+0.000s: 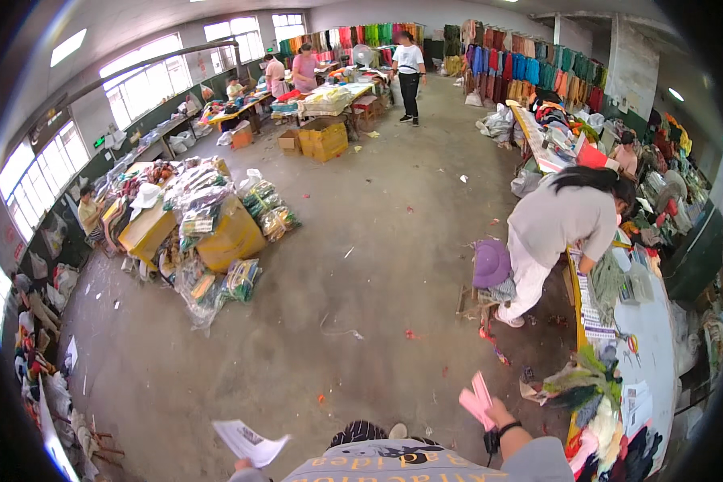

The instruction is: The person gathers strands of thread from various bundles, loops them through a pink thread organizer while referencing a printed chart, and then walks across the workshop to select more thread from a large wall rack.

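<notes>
Bright daylight from the left windows (145, 84); fisheye bends the dark edges.

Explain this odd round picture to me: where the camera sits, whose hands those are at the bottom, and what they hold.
The camera is worn on a person's head and looks down and forward through a very wide lens. That is why the picture is round and straight edges bend near its rim.

The two hands at the bottom belong to the wearer. The left hand holds a white printed sheet of paper. The right hand, with a dark watch on its wrist, holds a few pink slips in its fingers.

Ahead is a bare concrete floor in a large workshop. On the right, a person in a grey top bends over a long table strewn with cloth and papers. To the left, yellow boxes stand among bagged goods. Coloured fabrics hang along the back wall.
</notes>
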Motion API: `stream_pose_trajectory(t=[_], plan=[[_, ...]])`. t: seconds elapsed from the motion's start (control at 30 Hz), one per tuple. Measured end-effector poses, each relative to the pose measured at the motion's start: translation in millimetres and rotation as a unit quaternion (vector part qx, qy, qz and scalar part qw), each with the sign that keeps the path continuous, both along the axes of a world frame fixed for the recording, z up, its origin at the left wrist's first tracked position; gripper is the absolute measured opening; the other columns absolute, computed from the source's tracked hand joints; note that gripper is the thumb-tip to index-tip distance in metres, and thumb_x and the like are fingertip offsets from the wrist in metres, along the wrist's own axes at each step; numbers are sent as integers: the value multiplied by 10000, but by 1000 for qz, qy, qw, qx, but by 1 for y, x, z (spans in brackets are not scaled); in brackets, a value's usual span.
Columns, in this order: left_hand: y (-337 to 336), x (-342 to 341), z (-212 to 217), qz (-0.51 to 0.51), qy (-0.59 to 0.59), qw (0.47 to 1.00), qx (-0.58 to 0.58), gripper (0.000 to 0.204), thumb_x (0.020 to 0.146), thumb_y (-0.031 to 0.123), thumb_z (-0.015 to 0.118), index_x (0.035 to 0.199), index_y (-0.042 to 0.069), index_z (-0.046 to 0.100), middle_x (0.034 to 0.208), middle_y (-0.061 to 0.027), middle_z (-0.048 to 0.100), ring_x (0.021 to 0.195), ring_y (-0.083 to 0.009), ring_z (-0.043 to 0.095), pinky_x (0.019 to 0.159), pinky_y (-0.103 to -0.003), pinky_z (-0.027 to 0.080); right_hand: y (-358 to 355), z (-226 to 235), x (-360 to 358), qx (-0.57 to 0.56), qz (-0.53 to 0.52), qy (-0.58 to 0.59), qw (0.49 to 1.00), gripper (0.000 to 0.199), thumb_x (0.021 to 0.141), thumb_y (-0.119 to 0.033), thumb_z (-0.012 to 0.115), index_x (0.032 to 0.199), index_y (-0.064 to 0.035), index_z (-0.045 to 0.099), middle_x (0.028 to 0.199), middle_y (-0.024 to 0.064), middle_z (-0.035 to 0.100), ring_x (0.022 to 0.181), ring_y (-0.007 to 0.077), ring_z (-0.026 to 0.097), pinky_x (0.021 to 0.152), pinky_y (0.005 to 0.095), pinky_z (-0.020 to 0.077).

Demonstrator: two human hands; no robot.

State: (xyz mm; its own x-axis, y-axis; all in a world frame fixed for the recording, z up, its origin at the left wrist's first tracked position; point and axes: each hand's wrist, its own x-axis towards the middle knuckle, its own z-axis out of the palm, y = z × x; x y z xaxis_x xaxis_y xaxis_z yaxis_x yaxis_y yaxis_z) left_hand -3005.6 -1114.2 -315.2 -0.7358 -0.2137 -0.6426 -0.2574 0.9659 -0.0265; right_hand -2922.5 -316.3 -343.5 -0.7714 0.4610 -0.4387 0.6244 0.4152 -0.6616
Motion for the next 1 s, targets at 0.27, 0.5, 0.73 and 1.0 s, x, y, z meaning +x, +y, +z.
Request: stream_pose_trajectory(t=[0.27,0.5,0.73,1.0], plan=[[130,-201,-24,100,-31,992,72,258,718,186,654,959,94,672,984,-128,668,910,-291,650,752,-435,521,78,59,-374,83,101,74,989,346,766,-47,515,1106,6,550,1038,227,616,1019,347,587,857,389,457],[264,-571,-90,-292,39,956,5,266,684,144,676,949,123,678,977,-129,667,925,-294,642,773,-436,509,155,69,-506,59,109,50,991,345,771,-70,524,1106,5,548,1033,216,619,998,328,595,843,379,460],[545,-953,-36,-125,238,927,262,348,813,314,540,811,-10,665,878,-235,647,877,-405,608,766,-472,469,231,69,-613,67,-5,24,997,354,768,-97,559,1108,1,560,1040,229,620,1004,350,596,840,400,462],[776,-1181,-16,-441,202,858,171,439,885,398,449,938,27,677,944,-194,661,915,-358,622,819,-456,468,413,-16,-736,23,-16,-30,999,306,787,-156,556,1042,-1,626,1004,223,643,944,362,619,811,414,470]])
